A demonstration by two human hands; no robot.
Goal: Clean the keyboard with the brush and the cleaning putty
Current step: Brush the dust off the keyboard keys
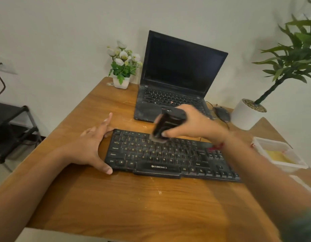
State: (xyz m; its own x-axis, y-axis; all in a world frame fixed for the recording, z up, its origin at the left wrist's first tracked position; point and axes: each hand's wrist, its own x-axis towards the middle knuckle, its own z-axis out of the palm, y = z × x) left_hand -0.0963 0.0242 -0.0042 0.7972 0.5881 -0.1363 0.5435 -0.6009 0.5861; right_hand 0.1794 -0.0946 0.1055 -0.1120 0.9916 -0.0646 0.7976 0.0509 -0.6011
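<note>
A black dusty keyboard (168, 155) lies across the middle of the wooden table (126, 198). My right hand (191, 121) grips a black brush (166, 125), blurred by motion, with its bristles down on the upper key rows left of centre. My left hand (91, 145) braces the keyboard's left end, thumb at the front corner and fingers at the back corner, index finger raised. A clear plastic tub (280, 154) holding yellow putty (278, 156) stands at the right table edge.
A dusty open laptop (175, 84) stands behind the keyboard, with a mouse (222, 114) to its right. A small white flower pot (122, 69) sits back left, a large potted plant (252, 109) back right. A black rack (13, 123) stands left of the table.
</note>
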